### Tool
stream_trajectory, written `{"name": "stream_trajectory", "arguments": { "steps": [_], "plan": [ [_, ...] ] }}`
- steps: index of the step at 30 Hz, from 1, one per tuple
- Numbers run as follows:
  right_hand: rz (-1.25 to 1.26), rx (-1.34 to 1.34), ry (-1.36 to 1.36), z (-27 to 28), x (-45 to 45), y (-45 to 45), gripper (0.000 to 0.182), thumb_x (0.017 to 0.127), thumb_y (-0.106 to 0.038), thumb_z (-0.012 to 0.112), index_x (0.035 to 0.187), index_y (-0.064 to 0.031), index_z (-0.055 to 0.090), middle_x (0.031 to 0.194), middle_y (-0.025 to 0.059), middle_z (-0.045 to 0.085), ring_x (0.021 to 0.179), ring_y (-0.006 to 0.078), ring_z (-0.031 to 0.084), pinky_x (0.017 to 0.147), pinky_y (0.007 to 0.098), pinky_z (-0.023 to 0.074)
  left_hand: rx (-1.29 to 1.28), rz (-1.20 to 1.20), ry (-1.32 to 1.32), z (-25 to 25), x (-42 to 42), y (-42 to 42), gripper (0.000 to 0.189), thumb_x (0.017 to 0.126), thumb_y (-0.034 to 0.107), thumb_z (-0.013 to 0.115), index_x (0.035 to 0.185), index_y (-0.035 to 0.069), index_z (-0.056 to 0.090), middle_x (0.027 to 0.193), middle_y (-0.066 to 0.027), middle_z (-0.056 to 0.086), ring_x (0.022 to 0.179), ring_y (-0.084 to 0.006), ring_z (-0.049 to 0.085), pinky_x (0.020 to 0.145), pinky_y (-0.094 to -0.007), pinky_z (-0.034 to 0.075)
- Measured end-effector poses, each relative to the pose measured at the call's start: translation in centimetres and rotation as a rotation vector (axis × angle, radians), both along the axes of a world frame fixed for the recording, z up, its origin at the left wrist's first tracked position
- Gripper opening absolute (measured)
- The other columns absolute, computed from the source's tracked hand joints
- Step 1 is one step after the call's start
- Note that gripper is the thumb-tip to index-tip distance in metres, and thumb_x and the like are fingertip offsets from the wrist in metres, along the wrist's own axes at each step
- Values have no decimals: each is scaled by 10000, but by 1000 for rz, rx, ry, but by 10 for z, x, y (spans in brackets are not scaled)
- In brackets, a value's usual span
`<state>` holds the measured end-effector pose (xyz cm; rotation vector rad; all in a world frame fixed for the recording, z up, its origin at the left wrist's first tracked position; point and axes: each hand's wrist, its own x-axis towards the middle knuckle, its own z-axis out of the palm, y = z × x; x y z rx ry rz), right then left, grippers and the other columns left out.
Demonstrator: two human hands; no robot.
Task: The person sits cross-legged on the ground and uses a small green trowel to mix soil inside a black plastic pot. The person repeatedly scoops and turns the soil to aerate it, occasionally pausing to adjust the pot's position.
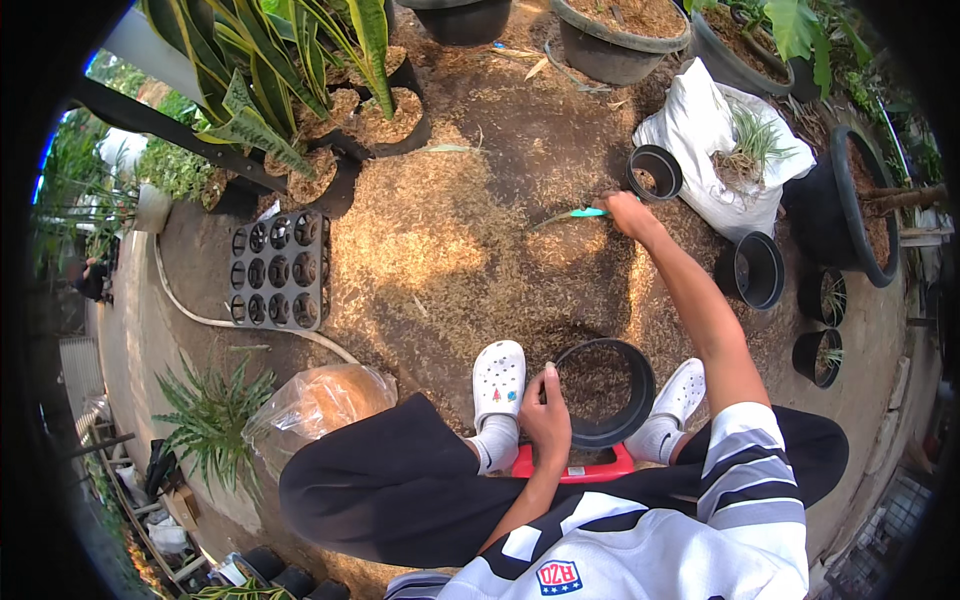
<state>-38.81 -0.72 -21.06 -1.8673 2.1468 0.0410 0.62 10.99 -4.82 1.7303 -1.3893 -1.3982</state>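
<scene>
A black plastic plant pot (pixel 645 390) stands between my shoes, with dark soil or mix inside. My left hand (pixel 546 416) grips its left rim, thumb up. Stretched out ahead, my right hand (pixel 628 214) holds a small hand tool with a turquoise handle (pixel 589 213). Its thin blade points left, low over the ground strewn with pale husks (pixel 427 240); whether it touches them I cannot tell. Just right of that hand is a smaller black pot (pixel 664 161). Beyond it, a white sack (pixel 686 112) bears a spider plant (pixel 757 142) with bare roots.
At left lie a black pot tray (pixel 279 270), a hose (pixel 176 296) and a clear plastic bag (pixel 330 401) of brown material. Potted snake plants (pixel 270 82) stand far left. More black pots (pixel 757 270) line the right. A red plastic piece (pixel 574 471) sits below me. A person (pixel 91 281) appears at far left.
</scene>
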Motion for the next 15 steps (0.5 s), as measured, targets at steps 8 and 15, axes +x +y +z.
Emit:
{"name": "stream_trajectory", "arguments": {
  "steps": [8, 15],
  "plan": [
    [7, -135, -241, 62, 17, 89, 588, 679, 135, 628, 1233, -50, 693, 1072, 194, 668, 1001, 431, 644, 890, 507, 518, 59, -15, 4, 7, 4, -2, 413, 1027, 336, 617, 1066, -59, 729, 915, -162, 757, 848, -224, 698, 789, -351, 514],
    [-108, -280, -218, 81, 37, 67, 514, 721, 158, 607, 1179, -42, 725, 1027, 186, 641, 983, 422, 636, 839, 506, 503, 43, -35, 5, -5, 5, 0, 404, 1027, 336, 620, 1065, -48, 737, 923, -155, 762, 858, -231, 706, 792, -361, 516]
  ]
}}
